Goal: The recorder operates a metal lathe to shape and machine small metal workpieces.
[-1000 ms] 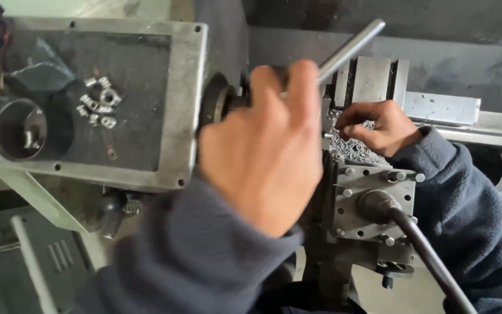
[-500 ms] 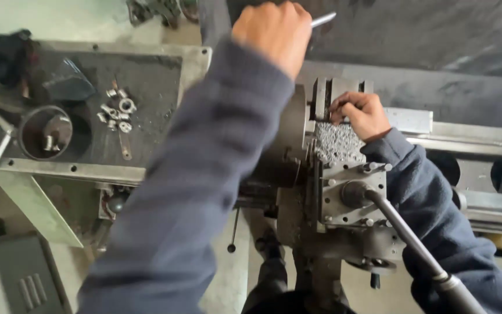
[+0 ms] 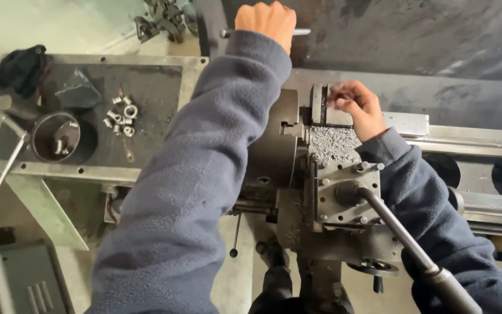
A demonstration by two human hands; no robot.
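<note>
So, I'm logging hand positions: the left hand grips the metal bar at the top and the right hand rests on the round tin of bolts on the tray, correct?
Not quite. The head view shows the right hand on the metal block above the shavings, not the tin. The left hand does grip the metal bar.

packages: none that I can see on my feed.
labels: none visible on the machine or on the bench top.
signs: none on the wall or floor in view.
screens: none.
</note>
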